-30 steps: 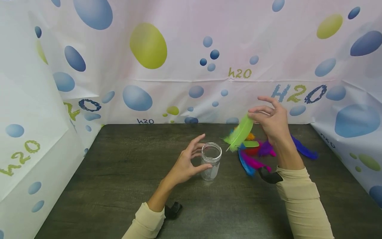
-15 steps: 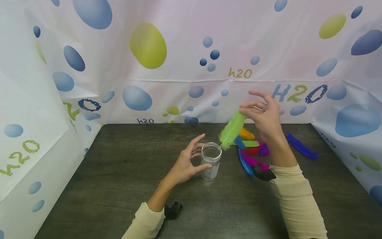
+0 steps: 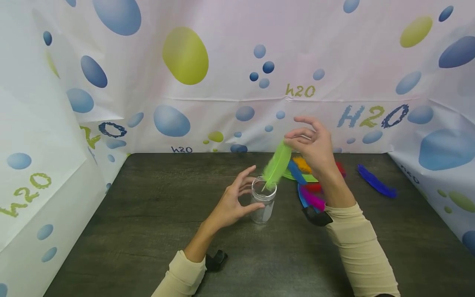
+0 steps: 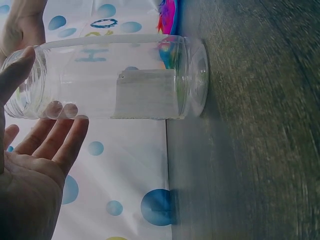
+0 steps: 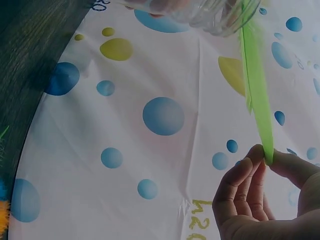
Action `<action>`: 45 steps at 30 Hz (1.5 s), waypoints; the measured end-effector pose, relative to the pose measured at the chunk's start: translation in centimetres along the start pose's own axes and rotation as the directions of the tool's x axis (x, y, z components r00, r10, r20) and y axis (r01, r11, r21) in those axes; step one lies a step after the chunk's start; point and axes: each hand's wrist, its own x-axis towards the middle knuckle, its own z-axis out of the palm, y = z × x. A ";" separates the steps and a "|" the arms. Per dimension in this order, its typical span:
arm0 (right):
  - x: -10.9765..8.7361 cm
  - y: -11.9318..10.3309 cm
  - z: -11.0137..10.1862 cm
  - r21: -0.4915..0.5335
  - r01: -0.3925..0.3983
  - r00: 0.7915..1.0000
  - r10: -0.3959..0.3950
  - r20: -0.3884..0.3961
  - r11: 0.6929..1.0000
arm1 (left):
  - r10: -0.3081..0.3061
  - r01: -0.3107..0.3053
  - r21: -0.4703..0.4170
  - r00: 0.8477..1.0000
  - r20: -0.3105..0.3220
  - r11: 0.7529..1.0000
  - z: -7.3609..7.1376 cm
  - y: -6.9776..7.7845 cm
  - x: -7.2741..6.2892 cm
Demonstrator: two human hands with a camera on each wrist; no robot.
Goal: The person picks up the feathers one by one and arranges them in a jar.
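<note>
A clear glass jar (image 3: 266, 212) stands upright on the dark wooden table, with a pale label (image 4: 145, 94) on its side in the left wrist view. My left hand (image 3: 231, 206) holds the jar near its neck, thumb on one side and fingers on the other. A bright green feather (image 3: 279, 161) hangs from my right hand (image 3: 317, 150), pinched at its tip between thumb and fingers. Its bare quill end points down inside the jar's mouth, and the fluffy part is at the rim. The right wrist view shows the feather (image 5: 258, 95) stretching from the fingertips to the jar opening.
Right of the jar lies a loose pile of coloured feathers, among them an orange feather (image 3: 302, 164) and a magenta feather (image 3: 312, 199), partly behind the right forearm. A dark blue feather (image 3: 376, 181) lies apart farther right. A patterned white sheet (image 3: 222, 62) rises behind the table.
My right hand has moved left with the green feather, bringing its quill end from beside the jar into the mouth. The left hand and jar stay in place.
</note>
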 end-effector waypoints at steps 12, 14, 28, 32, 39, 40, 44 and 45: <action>-0.8 0.9 1.3 -0.094 0.084 0.994 -0.077 0.083 0.992 | 0.008 -0.008 -0.006 1.000 0.011 1.000 -0.1 0.1 0.1; -1.1 1.1 1.5 -0.125 0.106 0.990 -0.093 0.103 0.987 | 0.006 -0.006 -0.005 1.000 0.011 1.000 -0.1 0.1 0.1; -3.3 3.0 2.5 -0.217 0.234 0.952 -0.178 0.248 0.948 | 0.007 -0.007 -0.013 1.000 0.020 1.000 -0.1 0.0 0.1; -3.9 3.5 2.5 -0.221 0.270 0.940 -0.207 0.272 0.937 | 0.013 -0.013 -0.012 1.000 0.020 1.000 -0.1 0.0 0.1; -4.5 4.1 2.6 -0.179 0.287 0.927 -0.226 0.299 0.941 | 0.029 -0.029 -0.006 0.999 0.017 1.000 -0.2 0.2 -0.2; -4.6 4.1 2.6 -0.174 0.288 0.925 -0.226 0.305 0.942 | 0.029 -0.029 -0.006 0.999 0.018 1.000 -0.2 0.2 -0.2; -4.8 4.0 2.7 -0.167 0.293 0.918 -0.228 0.324 0.941 | 0.030 -0.030 -0.007 0.999 0.021 1.000 -0.2 0.2 -0.2; -4.8 4.0 2.7 -0.168 0.293 0.917 -0.227 0.327 0.941 | 0.032 -0.032 -0.008 0.999 0.022 0.999 -0.2 0.1 -0.2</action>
